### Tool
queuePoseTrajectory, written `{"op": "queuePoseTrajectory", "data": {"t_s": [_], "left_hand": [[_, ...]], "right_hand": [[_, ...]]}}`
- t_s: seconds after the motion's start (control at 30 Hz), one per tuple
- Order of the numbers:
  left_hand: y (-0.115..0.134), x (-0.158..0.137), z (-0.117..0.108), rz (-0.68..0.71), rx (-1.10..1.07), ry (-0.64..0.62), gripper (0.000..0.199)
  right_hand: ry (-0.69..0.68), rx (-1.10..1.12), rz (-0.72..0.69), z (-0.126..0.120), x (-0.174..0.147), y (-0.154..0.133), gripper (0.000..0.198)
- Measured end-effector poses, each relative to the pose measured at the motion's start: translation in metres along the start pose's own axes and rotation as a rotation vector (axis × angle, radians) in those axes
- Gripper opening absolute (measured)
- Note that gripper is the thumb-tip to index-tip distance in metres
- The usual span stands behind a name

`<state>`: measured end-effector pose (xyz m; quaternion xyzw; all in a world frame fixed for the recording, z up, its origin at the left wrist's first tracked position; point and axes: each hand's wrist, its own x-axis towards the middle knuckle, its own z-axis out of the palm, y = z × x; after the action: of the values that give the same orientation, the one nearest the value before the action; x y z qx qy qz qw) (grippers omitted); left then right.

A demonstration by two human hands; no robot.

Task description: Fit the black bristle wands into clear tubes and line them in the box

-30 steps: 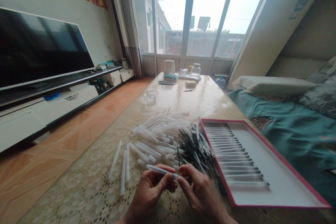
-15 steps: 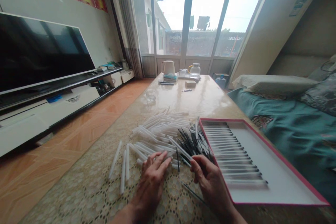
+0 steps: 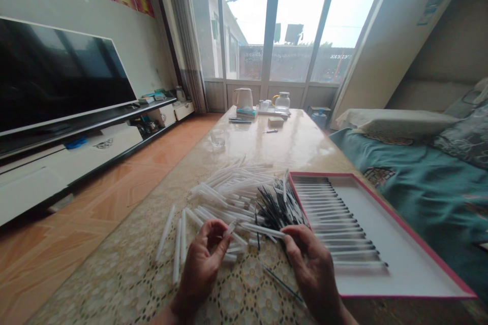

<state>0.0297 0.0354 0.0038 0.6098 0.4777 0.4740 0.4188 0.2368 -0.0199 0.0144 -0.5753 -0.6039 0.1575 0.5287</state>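
Observation:
My right hand [image 3: 314,261] pinches the end of a translucent white tube [image 3: 263,230], which points left. In my left hand [image 3: 204,259], thumb and fingers are closed on a short clear piece [image 3: 231,227], perhaps a cap, near the tube's far end. Whether the two touch, I cannot tell. Behind the hands spreads a pile of similar white tubes [image 3: 229,185]. A bunch of thin black sticks [image 3: 276,205] lies beside it, and one loose dark stick [image 3: 282,283] rests between my wrists.
On the right, a pink-rimmed white tray [image 3: 412,233] holds a row of tubes with black ends [image 3: 335,223]. Several loose tubes [image 3: 177,251] lie left of my left hand. Farther along the table [image 3: 125,274] stand a drinking glass [image 3: 218,138], a small box [image 3: 276,122] and a glass jug [image 3: 282,101].
My left hand has lifted from the pile and closed on a short clear piece. The tube in my right hand has swung down to nearly level, its far end toward the left hand.

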Motion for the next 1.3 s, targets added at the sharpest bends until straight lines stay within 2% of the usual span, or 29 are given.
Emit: {"op": "queuePoseTrajectory", "data": {"t_s": [0.13,0.27,0.43,0.57,0.67,0.77,0.83,0.97,1.03,1.13,1.3], "left_hand": [[0.002,0.002,-0.004,-0.179,-0.250,-0.049,0.022],[0.003,0.001,-0.004,-0.274,-0.348,-0.098,0.025],[0.008,0.000,-0.002,-0.298,-0.351,-0.129,0.031],[0.011,0.000,-0.001,-0.258,-0.310,-0.175,0.033],[0.009,-0.001,-0.001,-0.261,-0.338,-0.196,0.035],[0.006,-0.003,0.000,-0.310,-0.383,-0.203,0.036],[0.005,-0.005,0.003,-0.327,-0.394,-0.232,0.037],[0.003,-0.011,0.010,-0.334,-0.402,-0.271,0.033],[0.001,-0.013,0.013,-0.336,-0.425,-0.278,0.030],[-0.001,-0.016,0.016,-0.342,-0.455,-0.268,0.028],[-0.002,-0.020,0.016,-0.295,-0.451,-0.257,0.027]], "right_hand": [[-0.003,-0.042,-0.060,0.001,-0.001,0.001,0.013],[-0.031,-0.054,-0.084,0.000,-0.002,-0.001,0.013],[-0.068,-0.057,-0.108,-0.001,-0.003,0.001,0.013],[-0.104,-0.051,-0.103,-0.001,-0.001,0.001,0.013],[-0.211,-0.063,-0.100,-0.003,0.002,-0.001,0.016],[-0.398,-0.190,-0.151,-0.006,0.004,-0.001,0.015],[-0.467,-0.364,-0.254,-0.005,0.004,-0.001,0.012],[-0.480,-0.648,-0.475,0.000,0.001,-0.001,0.009],[-0.468,-0.684,-0.509,0.003,-0.001,-0.002,0.011],[-0.474,-0.646,-0.443,0.006,-0.004,-0.001,0.018],[-0.565,-0.279,-0.128,0.005,-0.004,-0.002,0.035]]}}
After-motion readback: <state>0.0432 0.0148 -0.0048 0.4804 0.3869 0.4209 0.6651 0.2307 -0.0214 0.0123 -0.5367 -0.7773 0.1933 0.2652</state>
